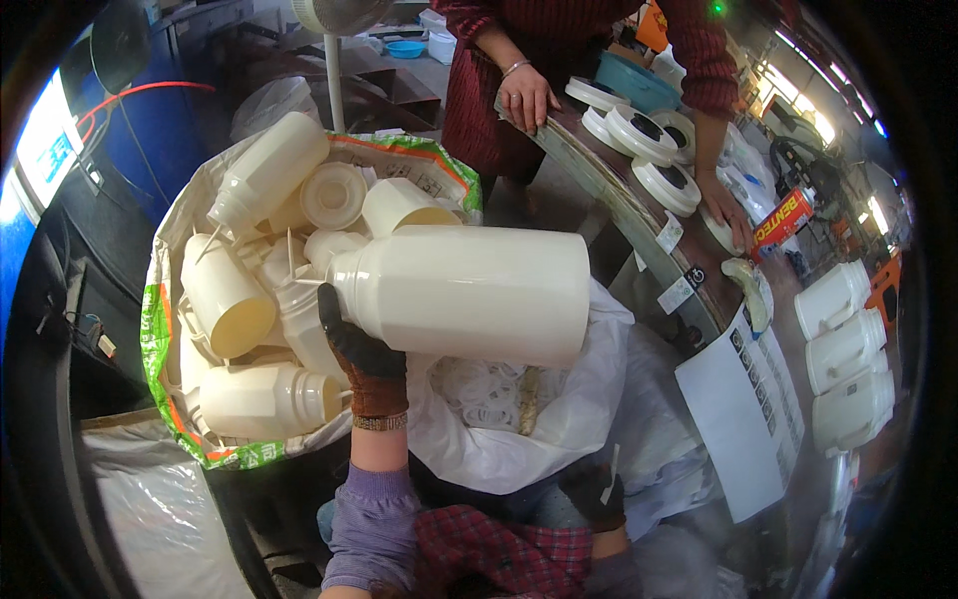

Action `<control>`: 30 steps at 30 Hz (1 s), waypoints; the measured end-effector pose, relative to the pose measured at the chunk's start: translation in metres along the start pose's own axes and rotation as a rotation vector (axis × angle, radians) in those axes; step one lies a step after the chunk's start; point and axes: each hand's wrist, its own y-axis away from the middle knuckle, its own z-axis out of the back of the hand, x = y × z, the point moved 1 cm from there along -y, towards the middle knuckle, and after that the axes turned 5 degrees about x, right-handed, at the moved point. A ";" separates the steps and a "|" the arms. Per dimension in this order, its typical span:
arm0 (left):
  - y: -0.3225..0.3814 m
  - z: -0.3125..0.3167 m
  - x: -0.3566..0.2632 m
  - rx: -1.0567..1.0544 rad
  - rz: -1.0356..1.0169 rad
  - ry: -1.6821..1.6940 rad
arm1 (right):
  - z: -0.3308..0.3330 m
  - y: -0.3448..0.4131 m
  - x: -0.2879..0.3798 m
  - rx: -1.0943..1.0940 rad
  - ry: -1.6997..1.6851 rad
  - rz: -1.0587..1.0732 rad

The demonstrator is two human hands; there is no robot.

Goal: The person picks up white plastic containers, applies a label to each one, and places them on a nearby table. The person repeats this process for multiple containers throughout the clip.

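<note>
My left hand (367, 359), in a dark-palmed brown work glove, grips a large cream plastic bottle (479, 288) by its neck end. The bottle lies sideways in the air, its base to the right, with a thin plastic tab standing out at the mouth. Below it, an open white plastic bag (509, 468) holds translucent plastic rings and scraps (479, 393). My right hand (595, 494), gloved in black, is low by my lap with a thin pale strip (612, 475) in its fingers; what the strip is stays unclear.
A woven sack (155, 329) at left is heaped with similar bottles (251, 404). At right, a table edge (599, 198) carries white round lids (640, 135), a printed sheet (741, 427) and white containers (842, 352). A co-worker's hands (524, 97) rest on that table.
</note>
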 end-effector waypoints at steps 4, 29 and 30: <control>0.000 0.001 0.000 -0.026 -0.002 0.025 | -0.002 0.001 -0.001 -0.115 -0.008 0.003; 0.010 -0.008 -0.009 0.135 -0.142 -0.200 | 0.004 0.003 -0.002 -0.118 -0.008 0.043; 0.011 -0.009 -0.009 0.190 -0.100 -0.101 | 0.006 0.003 -0.002 -0.152 0.008 0.040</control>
